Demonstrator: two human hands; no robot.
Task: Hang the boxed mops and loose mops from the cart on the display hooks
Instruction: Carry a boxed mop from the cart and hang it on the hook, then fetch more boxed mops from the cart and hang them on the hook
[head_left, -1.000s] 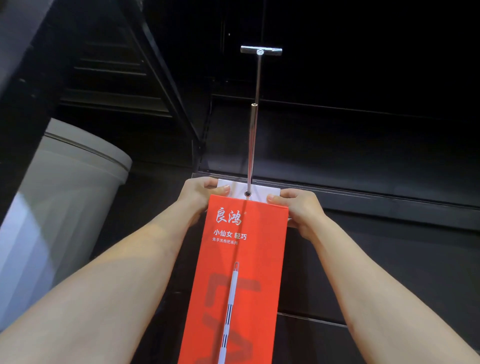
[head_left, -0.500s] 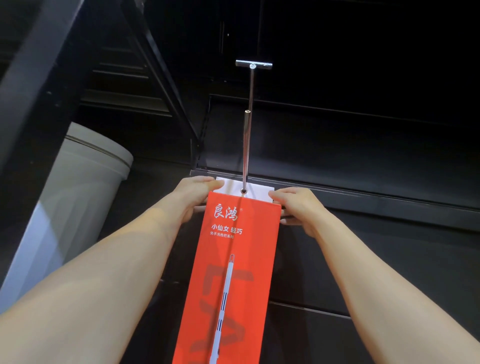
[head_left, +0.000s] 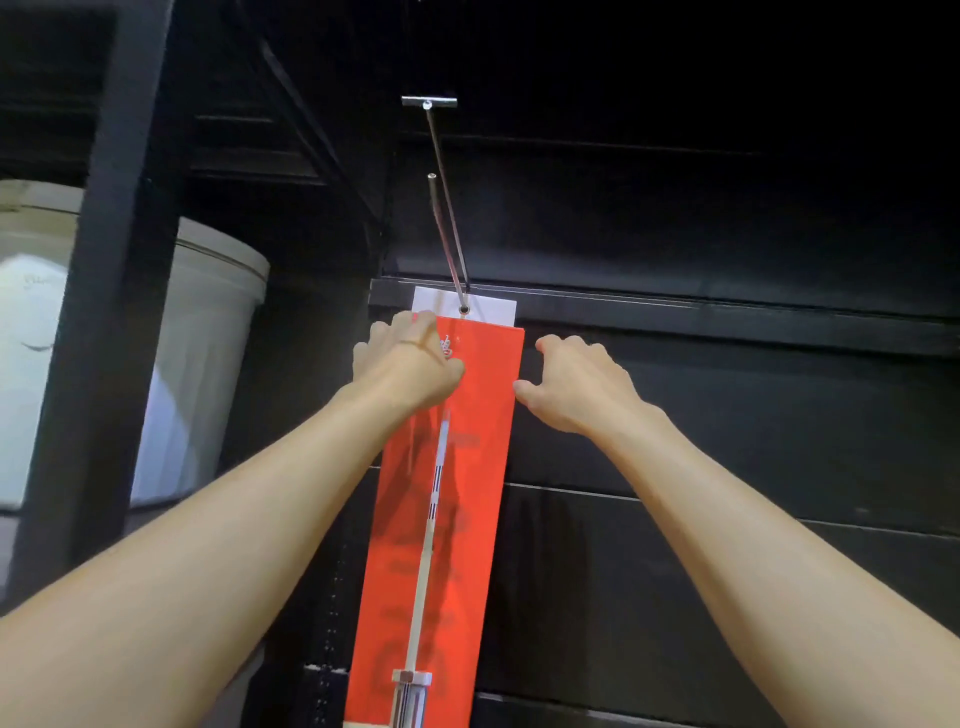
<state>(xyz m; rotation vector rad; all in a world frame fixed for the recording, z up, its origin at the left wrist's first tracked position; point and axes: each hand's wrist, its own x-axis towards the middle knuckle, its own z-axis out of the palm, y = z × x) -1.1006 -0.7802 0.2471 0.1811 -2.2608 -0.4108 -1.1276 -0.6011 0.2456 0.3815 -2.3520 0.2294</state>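
Box (head_left: 457, 467) hangs lengthwise from hook (head_left: 451, 234); your left hand (head_left: 410, 364) rests loosely on it, nearer; right hand (head_left: 576, 384) open beside it.

The right hand (head_left: 576, 387) has let go of the boxed mop (head_left: 457, 467), seemingly just beside it.

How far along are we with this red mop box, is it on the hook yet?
Done: the red mop box hangs with the display hook through the hole in its white hang tab. In hand: the left hand rests on the box's top front; the right hand is open at its right edge, thumb near it. Left: letting go. The cart and other mops are out of view.
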